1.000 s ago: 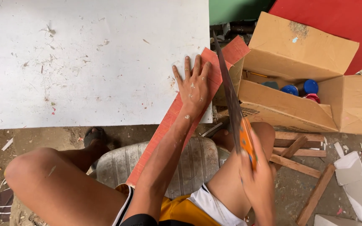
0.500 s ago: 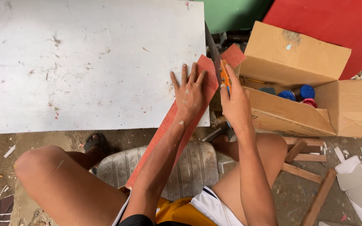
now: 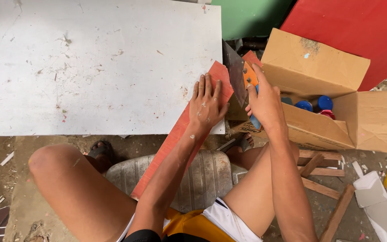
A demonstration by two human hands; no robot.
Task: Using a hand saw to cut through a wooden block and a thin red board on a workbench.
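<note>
A long red board (image 3: pixel 175 139) lies slanted over the edge of a white panel (image 3: pixel 90 67) and down across my lap. My left hand (image 3: pixel 207 104) presses flat on its upper end, fingers spread. My right hand (image 3: pixel 263 101) grips the orange and blue handle of a handsaw (image 3: pixel 237 71). The saw's dark blade stands against the board's right edge, pushed far forward. Part of the blade is hidden behind my right hand.
An open cardboard box (image 3: pixel 337 89) with blue and red caps (image 3: pixel 314 105) inside sits right of the saw. Wood scraps (image 3: pixel 323 175) and white offcuts (image 3: pixel 377 201) litter the ground at right. A red sheet (image 3: pixel 350 27) and a green surface (image 3: pixel 251 15) stand behind.
My right hand has pushed the saw forward from near my knee up to the board's top end. My left hand stays pressed on the board.
</note>
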